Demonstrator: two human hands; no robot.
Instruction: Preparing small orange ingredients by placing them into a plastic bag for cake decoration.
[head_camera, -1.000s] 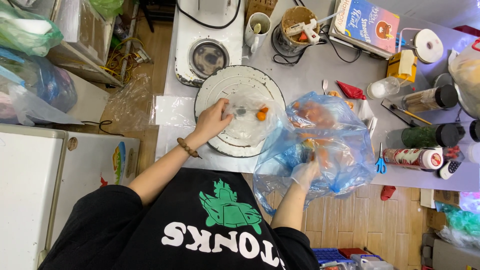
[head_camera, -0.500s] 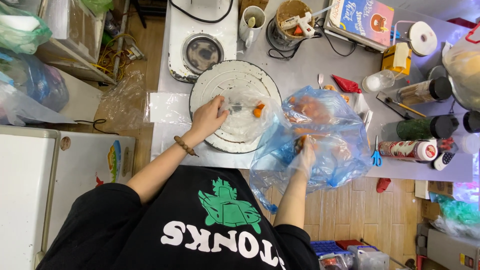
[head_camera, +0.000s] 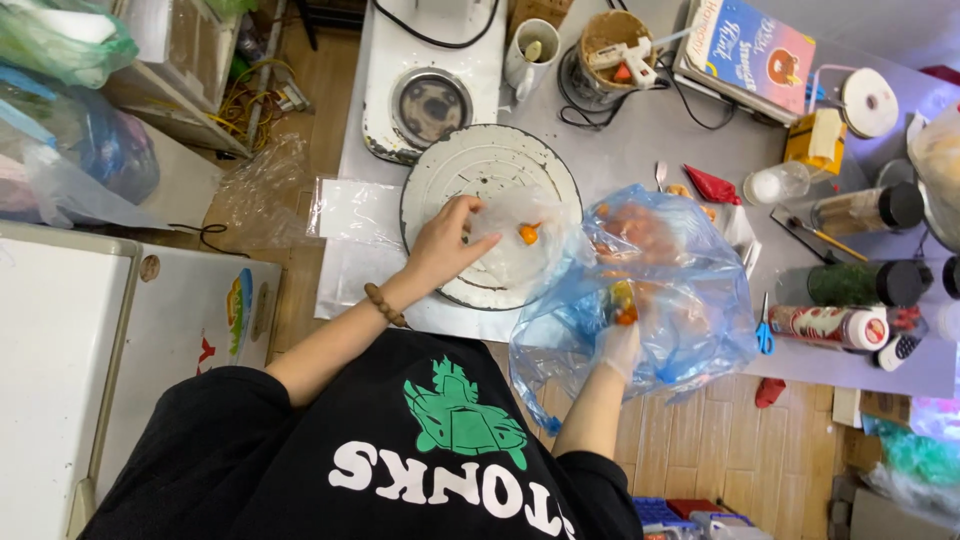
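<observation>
My left hand (head_camera: 440, 245), with a bead bracelet at the wrist, rests on a white round turntable (head_camera: 470, 165) and pinches the edge of a clear plastic bag (head_camera: 510, 260) lying on it. A small orange piece (head_camera: 527, 234) sits in that clear bag. My right hand (head_camera: 620, 348), in a thin pale glove, is down inside a large blue plastic bag (head_camera: 690, 300) at the table's front edge. Its fingers close on a small orange and yellow piece (head_camera: 622, 300). More orange pieces show dimly through the blue bag's far side.
Behind the turntable stand a white scale (head_camera: 430, 100), a mug (head_camera: 528, 50) and a glue gun in a brown cup (head_camera: 615, 50). To the right are a book (head_camera: 750, 50), jars, a red-capped tube (head_camera: 830, 325), blue scissors (head_camera: 764, 335). A white fridge (head_camera: 60, 350) stands left.
My right hand has shifted slightly inside the blue bag, lifting an orange piece. My left hand stays on the clear bag, fingers raised a little.
</observation>
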